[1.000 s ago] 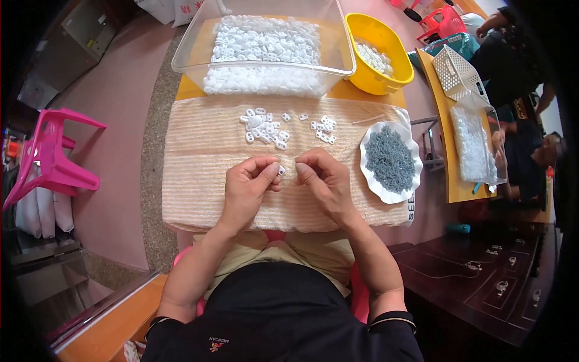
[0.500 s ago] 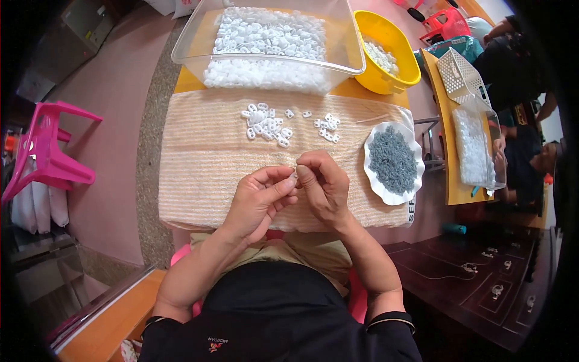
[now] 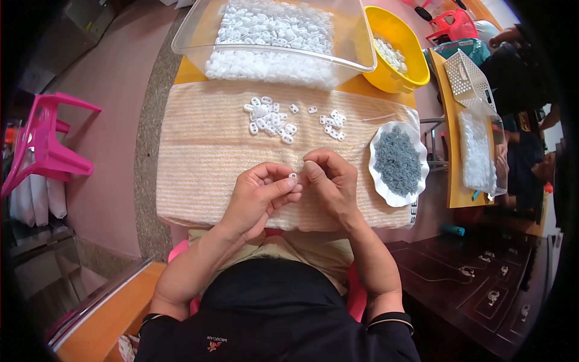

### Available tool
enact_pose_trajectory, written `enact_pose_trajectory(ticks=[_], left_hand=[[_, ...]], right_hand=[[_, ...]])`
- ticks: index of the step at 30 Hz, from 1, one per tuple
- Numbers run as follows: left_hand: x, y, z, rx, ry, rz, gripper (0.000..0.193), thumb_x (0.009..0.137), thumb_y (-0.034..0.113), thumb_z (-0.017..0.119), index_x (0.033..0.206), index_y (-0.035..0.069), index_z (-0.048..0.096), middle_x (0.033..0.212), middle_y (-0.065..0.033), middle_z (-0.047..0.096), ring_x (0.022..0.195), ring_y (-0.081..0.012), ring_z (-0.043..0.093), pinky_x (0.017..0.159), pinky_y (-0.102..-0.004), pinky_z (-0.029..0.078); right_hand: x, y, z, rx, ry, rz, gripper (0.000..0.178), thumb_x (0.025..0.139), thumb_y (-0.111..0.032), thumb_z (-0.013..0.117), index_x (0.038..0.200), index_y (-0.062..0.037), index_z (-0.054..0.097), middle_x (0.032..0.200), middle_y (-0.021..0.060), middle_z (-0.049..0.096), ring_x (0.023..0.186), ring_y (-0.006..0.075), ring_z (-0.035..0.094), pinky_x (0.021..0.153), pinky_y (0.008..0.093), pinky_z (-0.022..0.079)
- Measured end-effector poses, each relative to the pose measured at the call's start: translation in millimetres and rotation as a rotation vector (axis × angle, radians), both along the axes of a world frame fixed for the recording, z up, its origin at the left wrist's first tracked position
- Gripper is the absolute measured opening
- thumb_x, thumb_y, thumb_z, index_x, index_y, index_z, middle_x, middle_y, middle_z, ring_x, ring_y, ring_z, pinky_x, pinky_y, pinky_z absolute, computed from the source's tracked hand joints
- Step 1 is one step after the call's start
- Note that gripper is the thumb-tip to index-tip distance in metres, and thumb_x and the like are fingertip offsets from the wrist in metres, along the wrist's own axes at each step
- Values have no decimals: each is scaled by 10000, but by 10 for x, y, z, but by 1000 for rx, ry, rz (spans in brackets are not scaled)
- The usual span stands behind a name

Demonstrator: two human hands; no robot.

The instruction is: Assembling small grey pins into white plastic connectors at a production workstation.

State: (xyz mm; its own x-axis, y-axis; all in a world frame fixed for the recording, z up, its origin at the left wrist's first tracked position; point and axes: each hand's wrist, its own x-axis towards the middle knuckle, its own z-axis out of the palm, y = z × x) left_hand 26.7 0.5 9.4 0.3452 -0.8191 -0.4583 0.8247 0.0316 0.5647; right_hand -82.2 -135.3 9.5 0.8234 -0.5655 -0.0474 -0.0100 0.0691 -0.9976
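Note:
Between the thumb and index finger of my left hand is a small white plastic piece with a hole in it. Just to its right, my right hand is closed in a pinch, a little apart from the piece. Whatever its fingertips hold, if anything, is too small to make out. Beyond my hands, a loose heap of white two-holed plastic pieces lies on the striped cloth. A smaller group of white pieces lies to the right of that heap.
A scalloped white plate holds many small grey-blue parts on the right. At the back stand a clear bin of white pieces and a yellow basin. A pink stool is at left. Another person works at a side table.
My hands have parted slightly, the right one shifting to the right. The white piece now shows at my left fingertips. The whole view has shifted a little.

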Motion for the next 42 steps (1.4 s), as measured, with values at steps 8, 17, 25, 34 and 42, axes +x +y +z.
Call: enact_pose_trajectory(ticks=[8,17,25,34,42], left_hand=[[65,-10,-29,38,22,55,123,886,5,616,1006,7,594,942,-117,678,828,-170,686,776,-280,588],[59,-6,-45,57,4,42,155,883,-6,610,1036,-8,591,939,-114,671,837,-168,684,767,-273,586],[53,-3,-34,54,10,57,151,883,7,617,1031,-7,593,925,-113,673,826,-164,683,759,-270,581],[46,-5,-62,66,-11,50,148,879,11,625,1024,-2,601,909,-106,677,809,-155,680,743,-257,574],[23,-4,-54,76,-32,52,146,876,13,632,1019,-4,609,905,-103,678,799,-153,680,737,-253,571]], right_hand=[[-21,-79,-74,11,76,82,74,933,-33,577,959,33,599,850,21,604,731,67,577,660,205,475],[16,-61,-7,-37,114,126,70,923,-32,598,943,33,614,869,25,614,770,72,584,687,203,475],[25,-69,29,-89,149,147,64,915,-28,608,942,25,632,876,38,631,780,77,585,697,206,477],[14,-79,8,-82,146,166,61,914,-25,607,944,21,635,883,42,636,788,77,587,698,207,479],[14,-83,38,-109,177,175,61,920,-32,602,929,20,633,844,33,640,766,72,588,693,204,479]])
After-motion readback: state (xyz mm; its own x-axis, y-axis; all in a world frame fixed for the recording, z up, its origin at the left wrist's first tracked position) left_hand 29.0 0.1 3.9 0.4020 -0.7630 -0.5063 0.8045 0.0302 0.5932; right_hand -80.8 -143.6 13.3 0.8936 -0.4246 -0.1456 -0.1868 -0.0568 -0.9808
